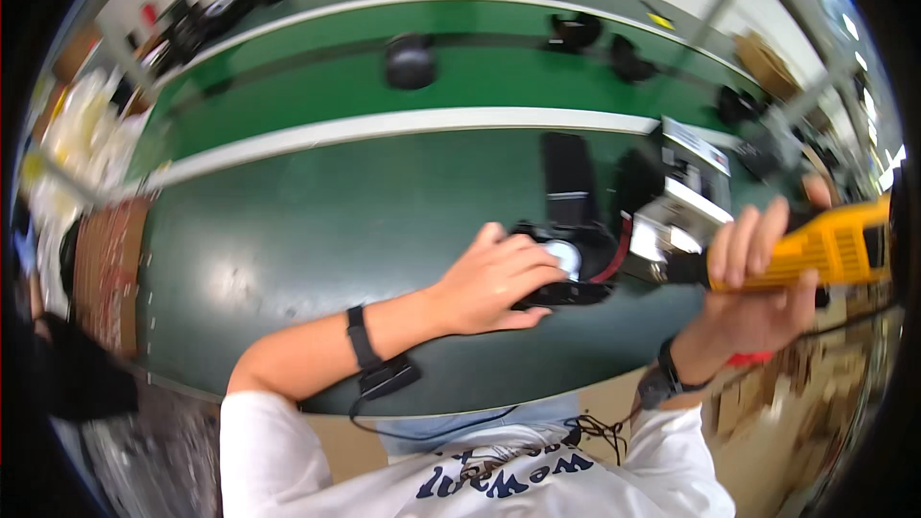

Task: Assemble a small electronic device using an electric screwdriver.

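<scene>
My left hand point(496, 283) is curled over a black plastic part point(576, 294) on the green bench, its fingertips beside a pale round disc point(564, 257) set in the part. A red strip or wire point(619, 251) runs along the part's right side. My right hand point(758, 273) grips a yellow electric screwdriver point(827, 245) held level. The tool's dark nose points left, with its tip at the front of a silver and black box-shaped device point(683, 200). Whether the tip touches the device I cannot tell.
A flat black piece point(570, 165) lies behind the part. Beyond a white rail runs a green conveyor belt point(317, 72) carrying a dark dome point(411, 61) and black curved parts point(576, 31). Stacked cardboard point(107, 273) stands at left. The screwdriver's cable point(854, 318) trails right.
</scene>
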A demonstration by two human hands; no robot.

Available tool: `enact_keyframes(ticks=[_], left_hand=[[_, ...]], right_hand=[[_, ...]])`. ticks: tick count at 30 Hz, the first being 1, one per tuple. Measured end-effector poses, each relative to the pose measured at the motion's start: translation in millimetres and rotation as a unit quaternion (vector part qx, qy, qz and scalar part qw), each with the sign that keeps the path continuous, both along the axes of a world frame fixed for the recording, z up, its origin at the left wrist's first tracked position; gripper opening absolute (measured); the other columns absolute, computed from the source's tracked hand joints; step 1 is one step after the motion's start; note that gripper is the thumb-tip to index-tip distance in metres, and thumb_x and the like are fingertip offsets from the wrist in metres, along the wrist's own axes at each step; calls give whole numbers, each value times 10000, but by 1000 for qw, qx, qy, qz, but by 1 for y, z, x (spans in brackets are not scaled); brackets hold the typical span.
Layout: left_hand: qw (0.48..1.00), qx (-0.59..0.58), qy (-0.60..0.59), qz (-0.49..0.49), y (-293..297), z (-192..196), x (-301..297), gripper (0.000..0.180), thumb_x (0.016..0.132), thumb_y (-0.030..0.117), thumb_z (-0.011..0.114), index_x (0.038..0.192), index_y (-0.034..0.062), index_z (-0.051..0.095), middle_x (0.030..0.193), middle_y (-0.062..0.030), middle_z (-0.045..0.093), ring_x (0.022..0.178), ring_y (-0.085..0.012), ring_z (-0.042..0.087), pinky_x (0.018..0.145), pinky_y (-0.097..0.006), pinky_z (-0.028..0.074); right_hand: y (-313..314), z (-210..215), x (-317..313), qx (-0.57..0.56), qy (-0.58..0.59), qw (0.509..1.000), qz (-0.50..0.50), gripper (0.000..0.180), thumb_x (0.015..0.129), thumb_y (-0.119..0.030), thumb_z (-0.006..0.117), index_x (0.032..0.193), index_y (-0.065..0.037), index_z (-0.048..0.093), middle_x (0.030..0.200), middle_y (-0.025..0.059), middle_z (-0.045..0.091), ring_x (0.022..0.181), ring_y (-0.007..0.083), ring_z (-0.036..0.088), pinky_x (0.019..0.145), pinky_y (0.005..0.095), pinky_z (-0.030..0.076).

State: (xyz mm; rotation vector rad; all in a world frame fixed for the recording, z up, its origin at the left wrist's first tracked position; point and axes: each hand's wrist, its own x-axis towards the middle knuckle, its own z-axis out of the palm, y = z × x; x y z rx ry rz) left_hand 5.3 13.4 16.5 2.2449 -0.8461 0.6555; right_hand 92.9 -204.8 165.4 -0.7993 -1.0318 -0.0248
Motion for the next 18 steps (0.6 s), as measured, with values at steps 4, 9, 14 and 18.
enact_keyframes(ticks=[4,9,14,18], left_hand=[[990,-24,-57,125,5,6,-2,529,631,212,884,1100,98,668,1100,-49,646,963,-239,599,790,-385,394],[969,-53,-87,227,15,6,-5,493,635,104,858,1059,-8,635,1112,-155,610,999,-319,607,876,-395,508],[945,-95,-110,293,39,6,7,473,671,100,844,1075,-10,623,1107,-155,558,999,-334,587,875,-412,501],[894,-52,-202,398,114,10,18,486,694,152,873,1091,-1,639,1160,-178,559,1076,-356,574,950,-424,479]], right_hand=[[11,27,14,12,-31,997,-63,506,995,-178,476,1428,26,311,796,82,481,558,164,498,517,329,484],[35,53,16,108,25,986,-123,309,921,-103,677,1183,-9,544,683,32,579,473,108,542,472,268,465],[18,58,22,145,48,983,99,241,962,-163,561,1144,-11,521,660,76,533,471,185,540,436,358,478],[8,68,25,131,-52,924,354,333,914,-191,656,1194,-37,564,702,75,597,488,157,554,413,282,516]])
